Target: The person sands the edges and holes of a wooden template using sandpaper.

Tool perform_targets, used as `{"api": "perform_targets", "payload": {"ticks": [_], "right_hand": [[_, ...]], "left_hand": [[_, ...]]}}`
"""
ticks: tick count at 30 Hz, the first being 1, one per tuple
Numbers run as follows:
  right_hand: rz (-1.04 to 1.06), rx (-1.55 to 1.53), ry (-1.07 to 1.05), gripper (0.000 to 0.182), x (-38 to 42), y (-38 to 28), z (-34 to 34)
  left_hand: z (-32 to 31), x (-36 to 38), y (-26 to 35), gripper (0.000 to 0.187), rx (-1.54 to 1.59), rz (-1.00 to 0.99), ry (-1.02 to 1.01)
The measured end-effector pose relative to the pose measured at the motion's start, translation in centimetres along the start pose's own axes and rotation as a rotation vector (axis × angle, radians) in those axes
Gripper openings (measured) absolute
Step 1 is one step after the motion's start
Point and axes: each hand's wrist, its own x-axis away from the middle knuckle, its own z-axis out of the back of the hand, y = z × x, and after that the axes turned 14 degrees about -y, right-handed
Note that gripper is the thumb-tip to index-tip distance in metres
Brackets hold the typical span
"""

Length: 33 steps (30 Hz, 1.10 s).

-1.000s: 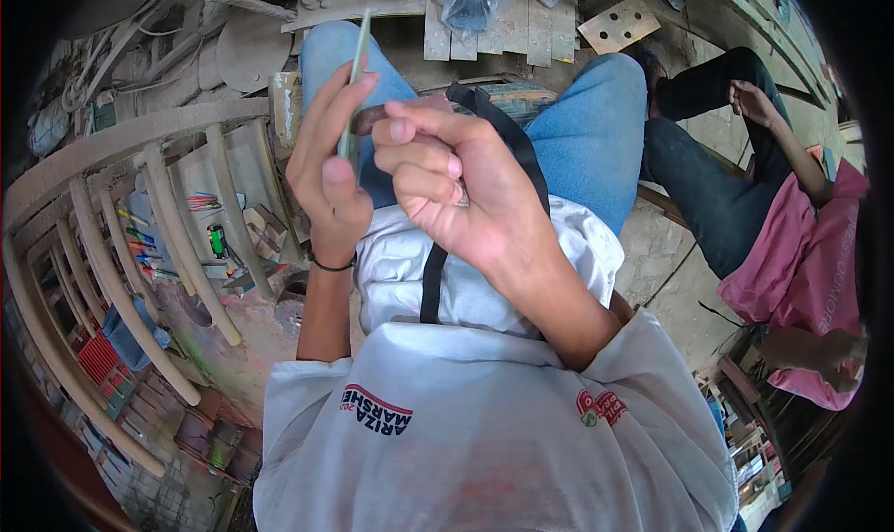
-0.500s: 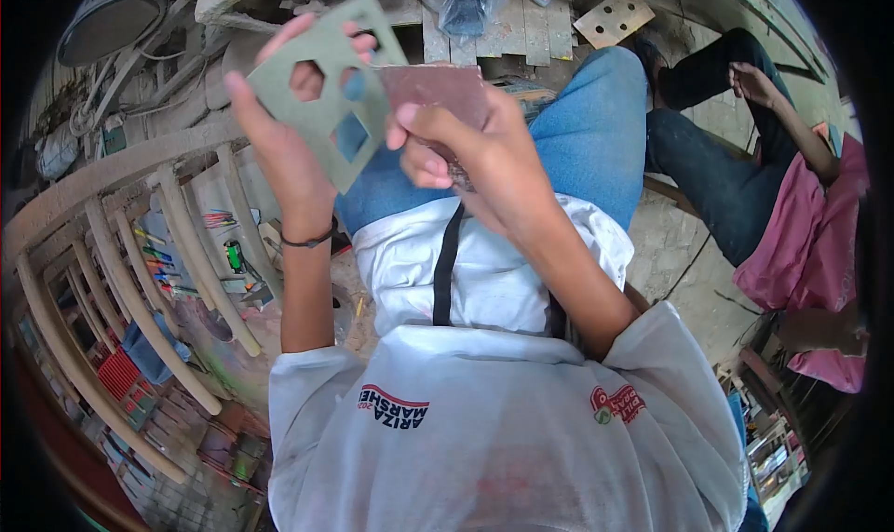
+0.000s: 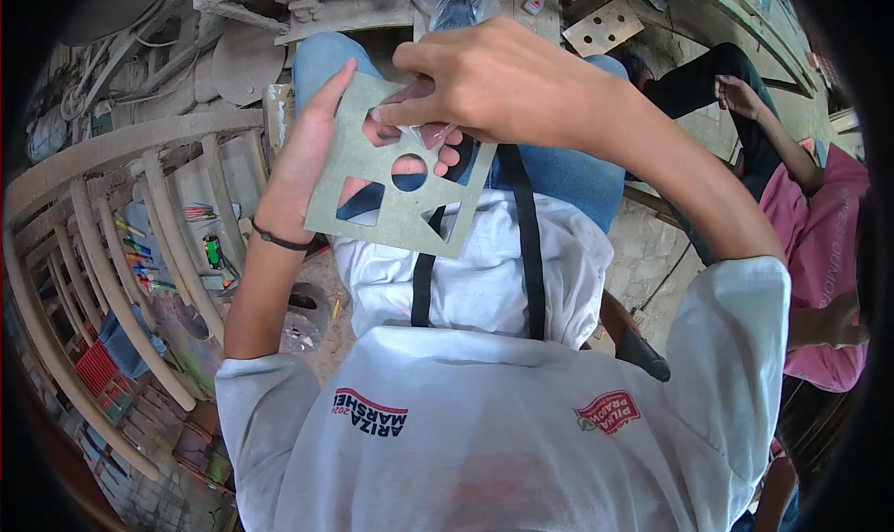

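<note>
A grey-green flat board with several cut-out shapes, among them a circle, a triangle and a four-sided hole, is held tilted above my lap. My left hand grips it from the left side and underneath; the thumb lies along the edge and fingers show through the openings. Over the board's top part bends my right hand, fingers pinched around a folded piece of brown sandpaper, mostly hidden. Its fingertips are at the upper cut-out.
A curved wooden railing stands at my left, with pens and a green item beyond it. Ahead lie a plastic bag, a small bottle and another board with holes. A person in pink sits at the right.
The board has come down and right, nearer my lap, and has turned. My right hand has moved up and over it with the sandpaper, elbow swung outward.
</note>
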Motion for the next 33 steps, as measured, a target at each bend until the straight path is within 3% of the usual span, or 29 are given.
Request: {"api": "perform_targets", "payload": {"ticks": [2,4,5,7,9,10,12,13,15,16,17,19,20,22,23,24,25,27,29,31,32,33], "right_hand": [[0.029,0.068,-0.03,0.043,-0.2,0.0,-0.2],[0.042,0.023,0.031,0.043,-0.1,0.1,-0.6],[0.049,-0.023,0.09,0.043,0.0,0.1,-0.8],[-0.008,-0.117,0.093,0.042,0.0,-0.8,-1.3],[-0.061,-0.203,0.094,0.041,0.0,-2.0,-2.2],[-0.126,-0.3,0.182,0.041,-0.1,-2.6,-3.1],[-0.168,-0.6,0.416,0.039,-0.7,-4.0,-4.5],[-0.168,-0.601,0.416,0.039,-1.0,-4.7,-4.8],[-0.284,-0.85,0.611,0.047,-1.6,-6.0,-5.6],[-0.291,-0.874,0.701,0.033,-2.2,-6.3,-6.2],[-0.296,-0.872,0.71,0.033,-2.1,-6.7,-5.9],[-0.508,-1.565,0.607,0.016,-1.9,-8.0,-3.8],[-0.513,-1.56,0.613,0.016,-1.7,-7.8,-3.3],[-0.4,-2.03,0.573,0.015,-1.0,-7.4,-2.7],[-0.406,-2.026,0.577,0.015,-0.6,-7.1,-2.4],[-0.328,-2.3,0.592,0.013,-0.2,-6.6,-2.0],[-0.232,-2.574,0.599,0.014,-0.1,-6.3,-1.8],[-0.134,-2.706,0.663,0.014,-0.1,-6.3,-2.7],[0.226,-3.025,0.979,0.013,-0.2,-6.2,-3.4],[0.206,-2.993,0.982,0.015,-0.3,-6.2,-4.1],[-0.079,-2.737,0.839,0.018,-0.1,-6.6,-4.2],[-0.32,-2.454,0.696,0.021,0.1,-6.8,-4.2]], "left_hand": [[-0.6,0.0,-0.2,0.07,-0.014,0.01,0.017],[-2.6,-0.1,-0.6,0.068,-0.417,-0.09,0.442],[-3.0,0.0,-0.7,0.068,-0.416,-0.087,0.443],[-3.3,0.2,-0.8,0.065,-0.561,-0.313,0.451],[-2.7,0.6,-0.6,0.065,-0.713,-0.333,0.47],[-2.5,0.7,-0.5,0.065,-0.87,-0.35,0.487],[-3.2,-0.2,-1.0,0.067,-0.815,-0.456,0.467],[-3.4,-0.8,-1.3,0.069,-0.762,-0.552,0.446],[-2.4,-1.7,-2.1,0.072,-0.838,-0.654,0.431],[-1.6,-2.0,-2.5,0.076,-0.917,-0.758,0.408],[-0.8,-2.3,-2.7,0.076,-0.922,-0.75,0.401],[0.6,-3.0,-3.2,0.081,-1.271,-0.953,0.355],[1.1,-3.1,-3.0,0.084,-1.352,-1.001,0.329],[0.9,-3.3,-2.7,0.083,-1.469,-1.008,0.304],[0.9,-3.3,-2.4,0.082,-1.59,-1.019,0.286],[1.4,-3.1,-1.8,0.081,-1.785,-1.031,0.262],[1.5,-3.0,-1.7,0.081,-1.787,-1.035,0.259],[1.4,-2.7,-1.4,0.081,-1.992,-1.017,0.259],[1.4,-2.7,-1.2,0.078,-2.044,-1.007,0.252],[1.9,-3.3,-1.6,0.076,-1.804,-1.086,0.305],[1.9,-3.4,-2.0,0.073,-1.58,-1.042,0.337],[1.7,-3.3,-2.0,0.073,-1.581,-1.038,0.333]]}}
